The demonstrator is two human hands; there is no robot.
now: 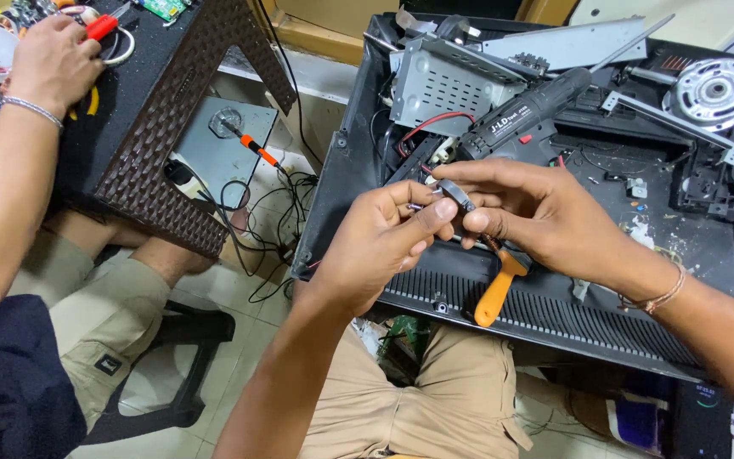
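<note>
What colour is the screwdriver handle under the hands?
Orange screwdriver handle, seen clearly in the head view.

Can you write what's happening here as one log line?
left hand: pinching small metal part | right hand: pinching same part, holding orange-handled screwdriver | below: opened machine

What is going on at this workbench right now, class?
A person sits over an opened black appliance casing. Their left hand and right hand meet above it, pinching a small grey metal part between the fingertips. An orange-handled screwdriver and a black cordless drill lie on the casing near a perforated metal box. At the far left, another person's hand reaches among tools on a dark woven-pattern stool.
</note>
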